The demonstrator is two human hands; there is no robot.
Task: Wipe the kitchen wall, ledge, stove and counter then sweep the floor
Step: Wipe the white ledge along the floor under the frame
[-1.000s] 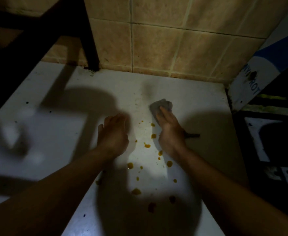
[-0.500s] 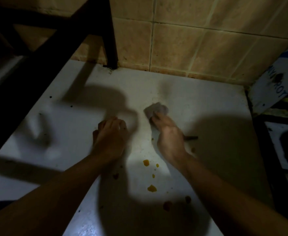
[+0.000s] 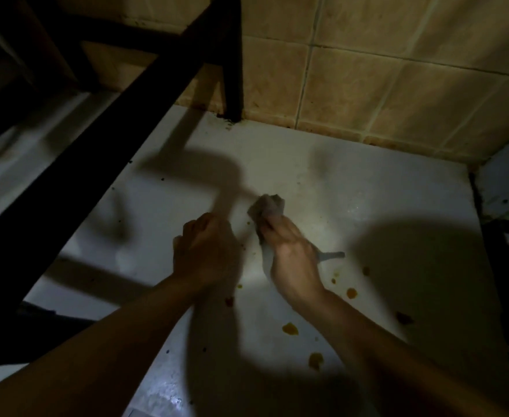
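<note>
Two hands over the counter [image 3: 352, 182], right hand [image 3: 292, 254] gripping the cloth [image 3: 268, 206], cloth bunching ahead of its fingertips, left hand [image 3: 202, 251] curling, holding nothing.

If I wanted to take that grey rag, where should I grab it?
Probably the bunched front end of the rag, poking out past the right hand. Come from above, on the wall side: that lump stands up off the counter, while the rest lies under the hand.

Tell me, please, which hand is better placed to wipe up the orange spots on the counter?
The right hand, probably: it already grips the cloth and most orange spots lie beside it on the white counter. The left hand shows no cloth.
</note>
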